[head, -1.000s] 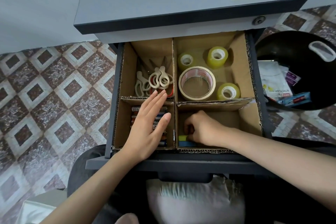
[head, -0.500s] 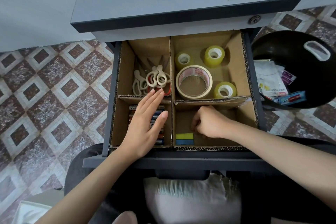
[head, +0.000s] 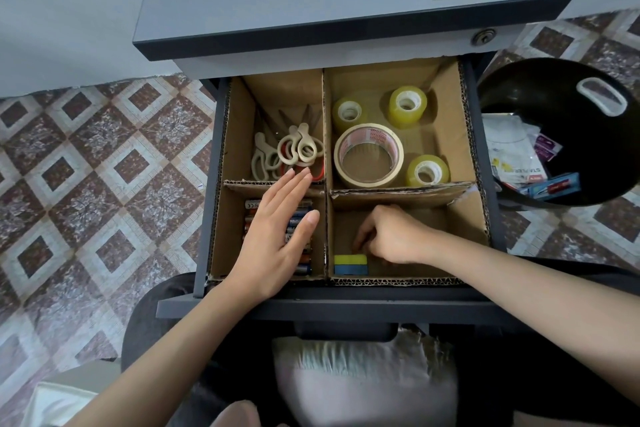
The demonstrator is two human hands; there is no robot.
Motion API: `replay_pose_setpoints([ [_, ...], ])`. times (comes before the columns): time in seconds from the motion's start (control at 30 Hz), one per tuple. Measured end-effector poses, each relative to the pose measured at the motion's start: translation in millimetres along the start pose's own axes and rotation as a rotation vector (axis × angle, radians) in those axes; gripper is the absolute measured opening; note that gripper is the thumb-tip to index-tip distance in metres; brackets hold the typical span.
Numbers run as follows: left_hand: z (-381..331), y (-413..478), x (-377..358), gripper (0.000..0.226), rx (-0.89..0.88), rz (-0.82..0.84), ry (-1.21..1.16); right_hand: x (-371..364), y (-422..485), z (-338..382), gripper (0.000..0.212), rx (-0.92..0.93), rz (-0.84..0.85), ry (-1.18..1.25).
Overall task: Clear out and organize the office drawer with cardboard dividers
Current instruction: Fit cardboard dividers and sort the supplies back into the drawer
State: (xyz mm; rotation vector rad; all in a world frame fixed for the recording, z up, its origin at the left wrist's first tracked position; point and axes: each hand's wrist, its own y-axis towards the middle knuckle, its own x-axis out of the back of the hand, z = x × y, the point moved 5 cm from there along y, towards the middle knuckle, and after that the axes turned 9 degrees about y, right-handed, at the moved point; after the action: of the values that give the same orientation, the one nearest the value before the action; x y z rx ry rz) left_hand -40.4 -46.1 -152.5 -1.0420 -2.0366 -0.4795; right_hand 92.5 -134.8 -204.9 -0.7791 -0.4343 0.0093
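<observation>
Four compartments are formed in the open drawer (head: 204, 184) by cardboard dividers (head: 398, 197), the back-right one holding a large tape roll (head: 369, 133) and three small tape rolls (head: 398, 114), the back-left one a heap of scissors (head: 291, 149). The left hand (head: 277, 236) lies flat, fingers straight and together, over the batteries (head: 252, 206) in the front-left compartment, fingertips over the cross divider. The right hand (head: 394, 236), fingers curled downward, rests in the front-right compartment just beside a yellow and blue pad (head: 350, 259) at that compartment's front-left corner; whether it pinches anything cannot be told.
</observation>
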Motion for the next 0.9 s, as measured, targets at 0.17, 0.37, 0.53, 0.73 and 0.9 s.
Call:
replay_pose_setpoints([
  [0.17, 0, 0, 0, 0.054, -0.006, -0.003, 0.004, 2, 0, -9, 0.014, -0.105, -0.051, 0.074],
  [0.37, 1, 0, -1, 0.057, -0.003, -0.002, 0.005, 0, -2, -8, 0.016, -0.109, -0.028, 0.081],
  [0.53, 1, 0, 1, 0.051, 0.025, -0.004, 0.006, 12, -16, -3, 0.018, -0.068, -0.078, -0.124],
  [0.73, -12, 7, 9, 0.052, 0.093, 0.056, 0.166, 38, -57, 22, 0.021, 0.121, -0.114, -0.244],
  [0.9, -51, 17, 39, 0.022, -0.078, -0.203, 0.245, 80, -100, 40, 0.013, 0.232, -0.357, -0.135],
])
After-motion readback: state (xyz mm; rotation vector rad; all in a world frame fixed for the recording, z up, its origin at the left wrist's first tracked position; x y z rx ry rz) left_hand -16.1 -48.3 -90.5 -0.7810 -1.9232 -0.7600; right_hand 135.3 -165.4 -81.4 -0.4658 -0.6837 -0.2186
